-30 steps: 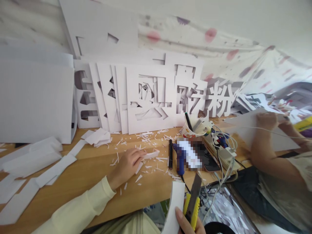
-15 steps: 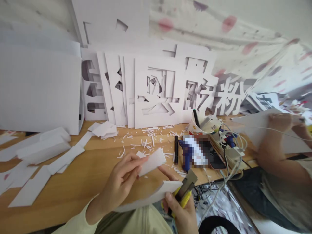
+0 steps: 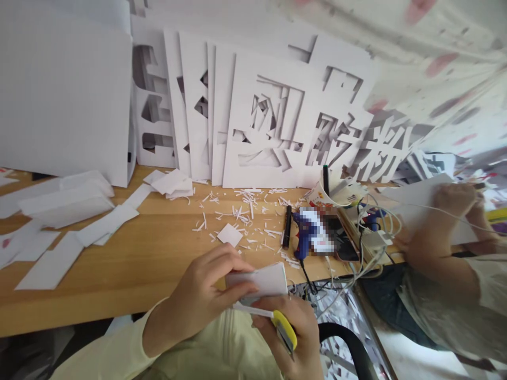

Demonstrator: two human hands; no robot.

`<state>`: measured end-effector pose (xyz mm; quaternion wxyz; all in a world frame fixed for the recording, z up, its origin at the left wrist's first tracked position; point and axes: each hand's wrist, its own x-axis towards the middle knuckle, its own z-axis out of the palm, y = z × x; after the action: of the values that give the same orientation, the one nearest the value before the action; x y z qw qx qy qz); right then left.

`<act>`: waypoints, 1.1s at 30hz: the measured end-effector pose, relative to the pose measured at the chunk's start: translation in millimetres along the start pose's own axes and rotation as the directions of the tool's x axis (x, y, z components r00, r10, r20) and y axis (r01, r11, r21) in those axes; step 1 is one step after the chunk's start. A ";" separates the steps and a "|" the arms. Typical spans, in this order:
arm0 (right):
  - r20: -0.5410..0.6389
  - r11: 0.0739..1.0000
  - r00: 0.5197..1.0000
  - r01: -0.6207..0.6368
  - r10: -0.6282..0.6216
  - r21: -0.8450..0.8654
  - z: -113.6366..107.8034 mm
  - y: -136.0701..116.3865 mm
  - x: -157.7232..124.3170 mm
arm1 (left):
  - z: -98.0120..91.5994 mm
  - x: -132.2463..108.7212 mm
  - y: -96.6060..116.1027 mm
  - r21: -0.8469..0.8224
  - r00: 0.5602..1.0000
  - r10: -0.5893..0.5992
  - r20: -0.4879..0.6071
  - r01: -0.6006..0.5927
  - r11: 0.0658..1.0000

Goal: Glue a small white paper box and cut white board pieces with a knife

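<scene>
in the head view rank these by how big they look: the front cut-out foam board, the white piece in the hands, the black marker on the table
1. front cut-out foam board, largest by far
2. white piece in the hands; being nearest the camera inflates it
3. black marker, smallest

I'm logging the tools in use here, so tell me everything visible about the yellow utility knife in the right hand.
The yellow utility knife is only partly in view. Its rounded yellow plastic end with a dark edge pokes out from the right hand, which wraps around the body and hides most of it. It lies slanted, over the person's lap just below the table edge. No blade can be made out. A flat white foam piece, pinched by the left hand, sits right above it; whether they touch is unclear.
</scene>
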<state>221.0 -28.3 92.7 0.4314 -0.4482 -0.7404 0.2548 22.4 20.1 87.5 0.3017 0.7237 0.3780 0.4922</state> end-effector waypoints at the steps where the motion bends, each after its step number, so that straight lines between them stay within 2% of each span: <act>1: -0.001 0.999 1.000 0.004 -0.004 -0.037 -0.9 -0.3 -1.7 | 0.5 0.5 1.3 0.004 1.000 0.002 -0.004 -0.002 1.000; 6: -0.001 0.991 1.000 0.006 -0.007 -0.131 -0.3 3.7 -5.8 | 1.1 1.4 5.2 0.018 0.999 0.010 0.031 -0.010 1.000; 13: -0.023 0.997 0.999 -0.029 0.027 -0.069 5.6 6.1 -5.6 | 1.4 -1.3 3.8 0.044 0.995 0.043 0.091 -0.048 0.998; 20: -0.053 0.996 0.999 -0.012 0.007 -0.088 4.8 3.6 -9.9 | 2.4 -2.2 7.5 0.224 0.985 0.134 0.105 -0.155 0.962; 23: -0.066 0.996 0.998 -0.017 0.011 -0.083 6.2 3.0 -8.5 | 1.6 -2.8 10.6 0.207 0.994 0.081 0.079 -0.096 0.974; 25: -0.082 0.995 0.997 -0.018 0.010 -0.095 6.8 3.9 -8.1 | -0.6 -2.7 11.0 0.194 0.999 0.007 0.038 -0.014 0.981; 29: -0.120 0.997 0.992 -0.042 0.034 -0.062 8.0 8.2 -11.6 | -9.8 0.5 2.4 0.179 0.982 -0.154 -0.109 0.172 0.969; 31: -0.137 0.998 0.989 -0.061 0.056 -0.031 8.8 10.5 -15.1 | -15.4 2.9 -4.0 0.189 0.977 -0.134 -0.163 0.165 0.968; 33: -0.136 0.996 0.987 -0.087 0.084 -0.018 9.8 12.1 -18.0 | -20.0 4.9 -7.6 0.204 0.981 -0.093 -0.168 0.126 0.971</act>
<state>221.9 -38.4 71.2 0.4639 -0.5009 -0.6924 0.2333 2.8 29.5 90.4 0.2181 0.6889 0.4909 0.4867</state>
